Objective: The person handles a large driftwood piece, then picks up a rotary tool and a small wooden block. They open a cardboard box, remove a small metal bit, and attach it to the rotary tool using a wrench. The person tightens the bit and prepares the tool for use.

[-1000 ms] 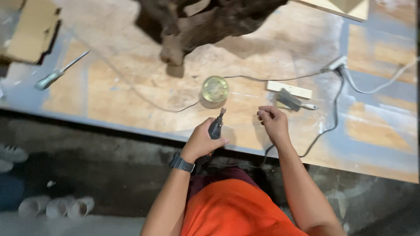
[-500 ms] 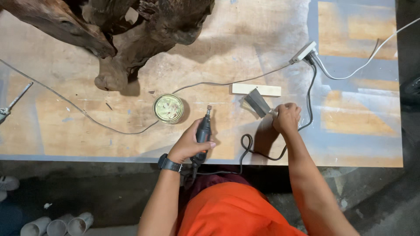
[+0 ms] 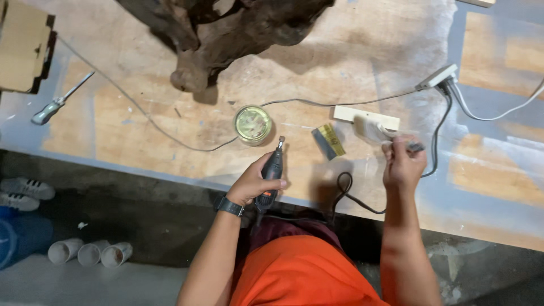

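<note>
Left hand (image 3: 252,184) is closed around the rotary tool (image 3: 272,173), bit pointing away toward the tin (image 3: 253,124). Right hand (image 3: 402,164) pinches a small dark part. I judge a bit fitting in progress; next, bring both together.

Black rotary tool (image 3: 271,173) with black cord (image 3: 345,195); gold tin (image 3: 253,124); dark brown driftwood (image 3: 226,34). Tan plywood table (image 3: 141,130) with grey-blue patches; pale wood strip (image 3: 365,117); orange shirt (image 3: 300,272).

Black rotary tool (image 3: 271,173) upright in grip; small tool (image 3: 415,147) blurred.
</note>
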